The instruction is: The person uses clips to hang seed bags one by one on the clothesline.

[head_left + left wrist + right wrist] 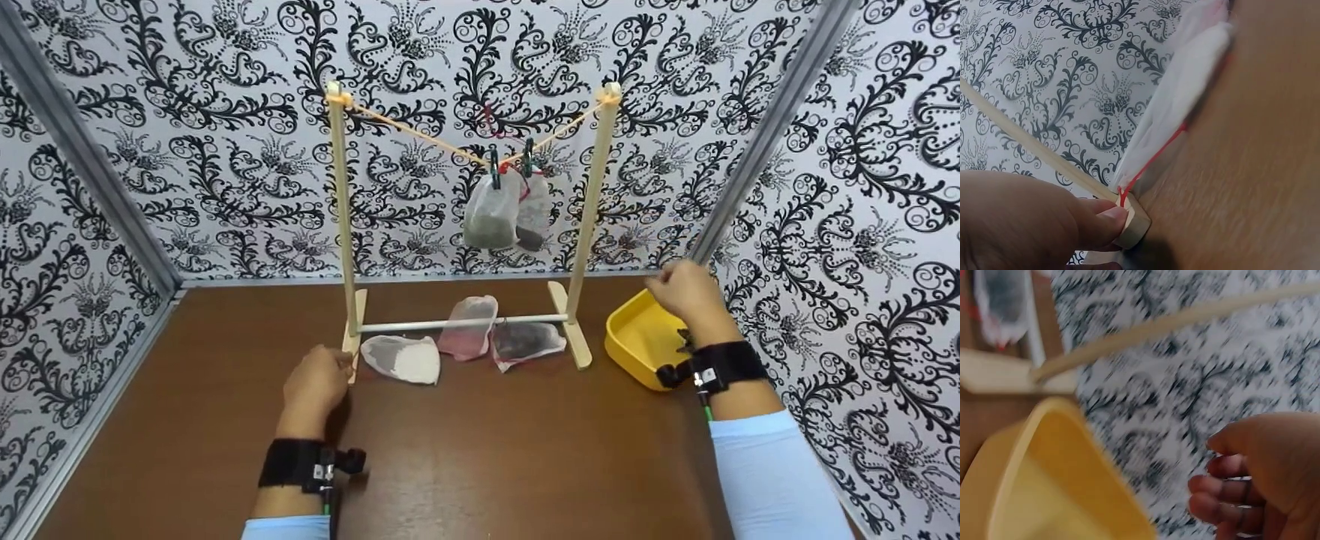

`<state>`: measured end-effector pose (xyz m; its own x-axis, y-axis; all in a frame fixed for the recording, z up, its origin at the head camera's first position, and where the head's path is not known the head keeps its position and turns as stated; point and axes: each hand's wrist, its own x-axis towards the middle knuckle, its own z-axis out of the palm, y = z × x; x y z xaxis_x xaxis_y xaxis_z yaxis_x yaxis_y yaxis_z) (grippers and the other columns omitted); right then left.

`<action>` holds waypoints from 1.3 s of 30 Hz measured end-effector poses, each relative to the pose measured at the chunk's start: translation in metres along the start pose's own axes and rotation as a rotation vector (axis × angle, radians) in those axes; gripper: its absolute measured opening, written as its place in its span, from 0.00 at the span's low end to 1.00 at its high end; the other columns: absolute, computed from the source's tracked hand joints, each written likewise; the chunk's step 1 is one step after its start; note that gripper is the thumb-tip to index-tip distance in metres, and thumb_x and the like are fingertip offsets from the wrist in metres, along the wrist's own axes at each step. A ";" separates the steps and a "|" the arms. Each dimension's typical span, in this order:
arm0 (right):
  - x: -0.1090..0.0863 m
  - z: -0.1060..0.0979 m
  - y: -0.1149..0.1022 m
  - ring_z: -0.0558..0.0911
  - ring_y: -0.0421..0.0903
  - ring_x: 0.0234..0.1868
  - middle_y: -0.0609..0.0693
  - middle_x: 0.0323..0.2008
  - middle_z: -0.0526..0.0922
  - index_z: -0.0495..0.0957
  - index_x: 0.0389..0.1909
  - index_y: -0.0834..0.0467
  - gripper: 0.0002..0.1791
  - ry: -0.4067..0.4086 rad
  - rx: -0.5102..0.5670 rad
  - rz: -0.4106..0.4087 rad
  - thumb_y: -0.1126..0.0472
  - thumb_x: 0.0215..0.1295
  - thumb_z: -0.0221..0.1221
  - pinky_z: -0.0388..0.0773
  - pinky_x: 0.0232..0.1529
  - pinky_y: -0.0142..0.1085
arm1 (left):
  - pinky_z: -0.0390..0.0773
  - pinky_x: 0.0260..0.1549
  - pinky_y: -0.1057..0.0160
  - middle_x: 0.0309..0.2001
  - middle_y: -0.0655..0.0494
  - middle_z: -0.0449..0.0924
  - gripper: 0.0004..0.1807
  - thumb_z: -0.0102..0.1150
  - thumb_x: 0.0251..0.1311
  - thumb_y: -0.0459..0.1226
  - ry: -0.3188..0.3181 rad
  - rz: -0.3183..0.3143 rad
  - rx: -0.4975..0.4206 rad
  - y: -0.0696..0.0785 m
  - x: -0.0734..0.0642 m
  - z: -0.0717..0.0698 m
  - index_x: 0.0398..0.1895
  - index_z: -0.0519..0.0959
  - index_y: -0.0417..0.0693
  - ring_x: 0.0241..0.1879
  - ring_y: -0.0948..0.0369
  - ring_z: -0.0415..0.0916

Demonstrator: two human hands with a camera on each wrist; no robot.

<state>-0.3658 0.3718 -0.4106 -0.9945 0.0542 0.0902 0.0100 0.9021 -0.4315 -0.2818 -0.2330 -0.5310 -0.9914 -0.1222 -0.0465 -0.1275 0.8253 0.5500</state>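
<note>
My left hand (316, 381) is low by the left foot of a wooden stand (341, 210). In the left wrist view its thumb and finger pinch a red drawstring (1154, 157). That string runs to a sheer pouch (401, 360) with white contents, lying on the table. My right hand (688, 296) hovers over the far side of a yellow tub (626, 352), fingers loosely bent and holding nothing in the right wrist view. Two pouches, one greenish (491, 221) and one behind it (534, 199), hang from the stand's orange cord (420, 136) by dark clothespins (495, 169).
A pinkish pouch (469, 330) and a dark-filled pouch (529, 341) lie by the stand's white crossbar (405, 326). Dark clips (684, 341) show in the tub, partly hidden by the right wrist. Patterned walls (240, 187) enclose the brown table (487, 450).
</note>
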 end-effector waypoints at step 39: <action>-0.007 0.017 0.043 0.83 0.50 0.31 0.55 0.29 0.87 0.85 0.31 0.62 0.10 -0.234 -0.174 -0.045 0.62 0.74 0.62 0.80 0.34 0.41 | 0.82 0.66 0.31 0.71 0.33 0.83 0.20 0.63 0.79 0.34 0.033 -0.023 -0.001 0.006 -0.006 0.002 0.69 0.88 0.45 0.68 0.31 0.83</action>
<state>-0.3604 0.4026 -0.4447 -0.9913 -0.0692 -0.1124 -0.0366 0.9622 -0.2699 -0.2762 -0.2267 -0.5291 -0.9867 -0.1592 -0.0312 -0.1500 0.8214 0.5502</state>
